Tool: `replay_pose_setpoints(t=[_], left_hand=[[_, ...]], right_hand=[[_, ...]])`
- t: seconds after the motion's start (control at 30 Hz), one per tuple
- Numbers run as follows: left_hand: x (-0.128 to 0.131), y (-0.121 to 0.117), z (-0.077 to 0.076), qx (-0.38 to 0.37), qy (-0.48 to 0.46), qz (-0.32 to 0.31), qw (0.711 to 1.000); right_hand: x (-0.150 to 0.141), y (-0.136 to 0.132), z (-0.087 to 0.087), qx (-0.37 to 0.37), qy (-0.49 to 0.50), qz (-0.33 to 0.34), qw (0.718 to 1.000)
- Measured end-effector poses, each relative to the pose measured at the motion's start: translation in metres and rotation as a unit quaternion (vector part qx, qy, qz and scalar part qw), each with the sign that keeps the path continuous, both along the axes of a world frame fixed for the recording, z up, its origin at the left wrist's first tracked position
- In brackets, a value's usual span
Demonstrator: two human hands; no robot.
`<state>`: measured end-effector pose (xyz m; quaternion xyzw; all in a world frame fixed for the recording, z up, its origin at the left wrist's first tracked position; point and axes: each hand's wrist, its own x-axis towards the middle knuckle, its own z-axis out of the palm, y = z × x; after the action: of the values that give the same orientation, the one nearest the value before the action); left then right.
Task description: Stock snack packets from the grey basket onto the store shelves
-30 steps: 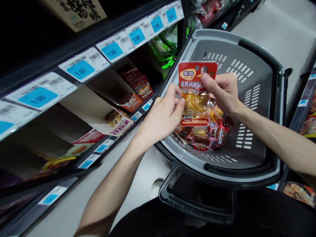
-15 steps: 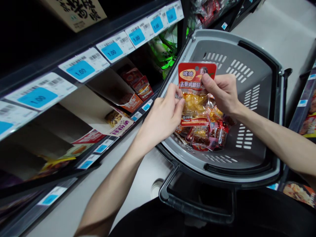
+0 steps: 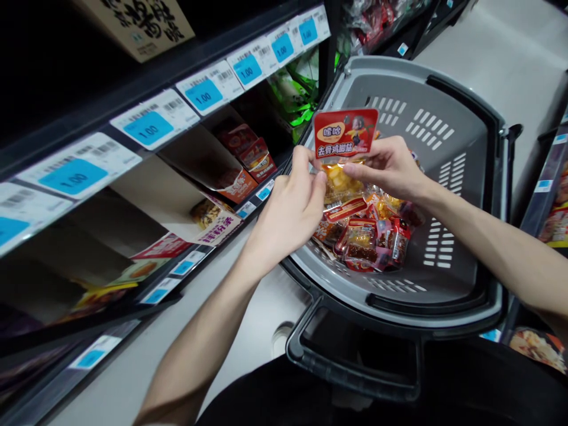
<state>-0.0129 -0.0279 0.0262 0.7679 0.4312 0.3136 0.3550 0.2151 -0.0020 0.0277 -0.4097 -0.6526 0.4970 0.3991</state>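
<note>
A snack packet (image 3: 345, 135) with a red header and yellow pieces inside is held above a grey shopping basket (image 3: 461, 171). My left hand (image 3: 290, 213) pinches its left edge with closed fingers. My right hand (image 3: 390, 167) grips its right side just under the red header. Several small red and orange snack packets (image 3: 370, 236) lie in a heap on the basket floor, directly below the held packet.
A dark shelf unit on the left carries blue 1.00 price tags (image 3: 148, 127) and open cartons of snacks (image 3: 244, 154). Green packets (image 3: 295, 89) sit further along the shelf. The basket's black handle (image 3: 355, 361) points toward me. More shelving with packets stands at the right edge (image 3: 552, 201).
Both hands have lifted the packet slightly and tilted it left; my right hand's grip shifted from the red header to just below it.
</note>
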Motion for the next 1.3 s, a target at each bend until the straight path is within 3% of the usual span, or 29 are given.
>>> replay_pose_setpoints(t=[0.37,0.63,0.87,1.17,1.3], left_hand=[[0.001,-0.002,0.003,-0.001,-0.003,0.008,1.000],[-0.001,-0.001,-0.001,0.002,-0.013,0.013,1.000],[0.002,0.005,-0.022,0.104,-0.094,0.050,0.989],[0.002,0.005,-0.020,0.032,-0.126,0.094,0.987],[0.001,0.004,-0.020,-0.008,-0.201,0.081,0.976]], right_hand=[[-0.003,-0.007,0.000,0.012,-0.008,-0.007,1.000],[0.000,-0.005,0.001,0.009,-0.035,0.055,0.998],[0.003,-0.002,0.006,-0.031,-0.080,0.124,0.989],[0.010,0.000,0.006,0.016,-0.163,0.110,0.980],[0.009,0.000,0.007,0.019,-0.184,0.098,0.978]])
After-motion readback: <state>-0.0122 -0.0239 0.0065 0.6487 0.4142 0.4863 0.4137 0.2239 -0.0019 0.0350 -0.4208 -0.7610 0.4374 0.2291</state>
